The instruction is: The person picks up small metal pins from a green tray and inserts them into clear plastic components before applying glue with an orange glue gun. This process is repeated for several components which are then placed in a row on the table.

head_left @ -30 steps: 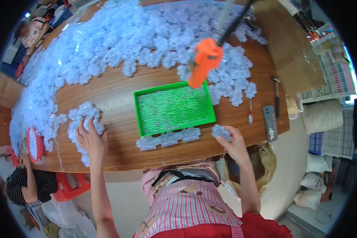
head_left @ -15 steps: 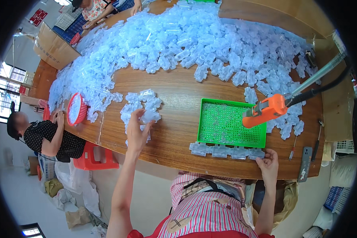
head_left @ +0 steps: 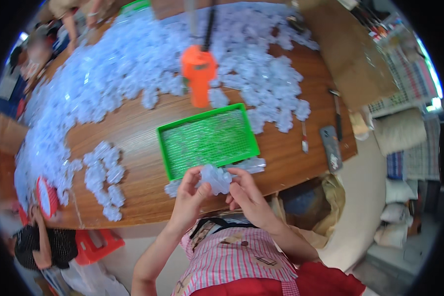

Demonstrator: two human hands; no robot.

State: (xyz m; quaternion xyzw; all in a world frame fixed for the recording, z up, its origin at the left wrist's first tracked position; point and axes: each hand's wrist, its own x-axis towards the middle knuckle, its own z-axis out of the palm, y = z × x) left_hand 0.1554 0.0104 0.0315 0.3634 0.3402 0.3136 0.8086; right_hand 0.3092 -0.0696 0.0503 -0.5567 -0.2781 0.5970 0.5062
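Note:
A clear plastic part (head_left: 215,178) is held up between my hands in front of the green mesh tray (head_left: 252,133). My left hand (head_left: 188,197) is closed on its left side, thumb in front. My right hand (head_left: 247,197) touches its right side with bent fingers. Below the tray's near edge lies a row of similar clear parts (head_left: 253,165), partly hidden by my hands. Many small, thin metal pieces lie in the tray, too fine to make out. An orange powered screwdriver (head_left: 199,74) hangs above the tray's far side, blurred.
A big heap of clear parts (head_left: 128,64) covers the table's far side, and a small group (head_left: 103,172) lies at left. A red basket (head_left: 53,197), a phone (head_left: 330,148) and screwdrivers (head_left: 304,138) lie around. Co-workers sit at left and far left; cardboard (head_left: 350,64) stands at right.
My left hand has come from the loose group on the left to the tray's front. My right hand has left the row's right end and meets it at a clear part. The view has turned right.

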